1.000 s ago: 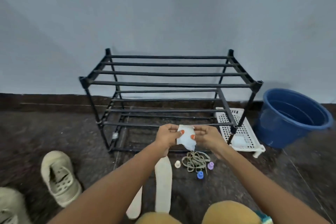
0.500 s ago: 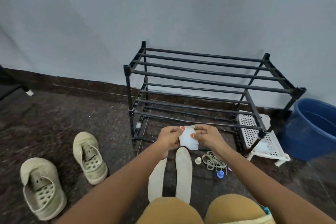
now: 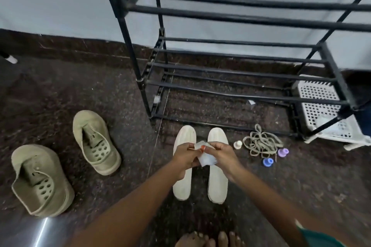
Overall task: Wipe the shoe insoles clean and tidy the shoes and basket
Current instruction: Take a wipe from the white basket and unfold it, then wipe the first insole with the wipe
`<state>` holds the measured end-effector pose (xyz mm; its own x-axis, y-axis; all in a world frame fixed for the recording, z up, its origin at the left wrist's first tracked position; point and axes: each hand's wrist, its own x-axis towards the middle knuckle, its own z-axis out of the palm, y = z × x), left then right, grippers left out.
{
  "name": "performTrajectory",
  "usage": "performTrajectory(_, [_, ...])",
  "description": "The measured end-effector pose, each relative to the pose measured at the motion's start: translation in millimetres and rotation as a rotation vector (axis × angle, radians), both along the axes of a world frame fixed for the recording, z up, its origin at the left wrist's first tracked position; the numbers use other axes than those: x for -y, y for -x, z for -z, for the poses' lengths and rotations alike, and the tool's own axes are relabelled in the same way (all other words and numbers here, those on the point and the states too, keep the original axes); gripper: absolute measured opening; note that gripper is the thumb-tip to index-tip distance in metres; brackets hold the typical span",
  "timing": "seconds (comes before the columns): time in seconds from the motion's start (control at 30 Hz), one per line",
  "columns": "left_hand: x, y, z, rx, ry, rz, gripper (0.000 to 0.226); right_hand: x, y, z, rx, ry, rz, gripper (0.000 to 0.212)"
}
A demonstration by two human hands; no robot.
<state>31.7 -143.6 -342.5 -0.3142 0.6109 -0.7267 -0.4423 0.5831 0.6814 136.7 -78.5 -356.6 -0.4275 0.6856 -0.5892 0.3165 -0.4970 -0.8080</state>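
Two shoes (image 3: 96, 142) (image 3: 40, 180); two insoles (image 3: 183, 184) (image 3: 217, 184); one basket (image 3: 321, 94); one rack (image 3: 241, 18).

I am wearing orange polish on my fingernails (image 3: 203, 148), left hand (image 3: 183, 159) and right hand (image 3: 223, 153) alike, going barefoot with my toes (image 3: 208, 239) showing, and green cloth (image 3: 319, 237) is showing by my right arm.

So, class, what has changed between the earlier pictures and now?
The view has swung down and left. The left hand and right hand still pinch the white wipe, now above the two insoles instead of by the shoe rack. The shoes, laces and basket lie unmoved.
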Motion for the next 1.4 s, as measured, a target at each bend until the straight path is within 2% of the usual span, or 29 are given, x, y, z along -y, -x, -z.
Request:
performTrajectory(0.07, [-0.4, -3.1, 15.4, -0.008, 0.030, 0.008, 0.007, 2.9, 0.2, 16.4, 0.039, 0.006, 0.012, 0.002])
performTrajectory(0.23, [-0.2, 7.4, 47.9, -0.070, 0.120, 0.037, 0.015, 2.4, 7.2, 45.8, 0.104, 0.013, 0.055, 0.012])
performTrajectory(0.43, [3.2, 36.1, 68.2, -0.603, 0.163, -0.145, 0.018, -2.3, 22.9, 66.7, 0.169, -0.048, 0.092, 0.011])
performTrajectory(0.53, [1.5, 41.5, 71.1, -0.679, 0.218, -0.133, 0.019, -2.8, 31.9, 69.2, 0.180, -0.067, 0.095, 0.008])
performTrajectory(0.7, [-3.2, 45.2, 81.5, -0.611, 0.255, -0.098, 0.030, -6.5, 40.8, 72.3, 0.220, -0.113, 0.095, 0.015])
performTrajectory(1.0, [8.1, 43.7, 78.5, -0.341, 0.194, -0.156, 0.023, -8.9, 38.2, 64.8, 0.198, -0.053, 0.104, 0.021])
performTrajectory(1.2, [16.9, 33.1, 29.5, -0.156, 0.077, -0.158, 0.017, -14.1, 23.1, 20.2, 0.160, -0.096, 0.063, 0.020])
performTrajectory(1.4, [14.6, 27.3, -45.6, -0.107, -0.092, -0.064, 0.017, -19.5, 4.0, -55.9, 0.120, -0.226, 0.087, 0.017])
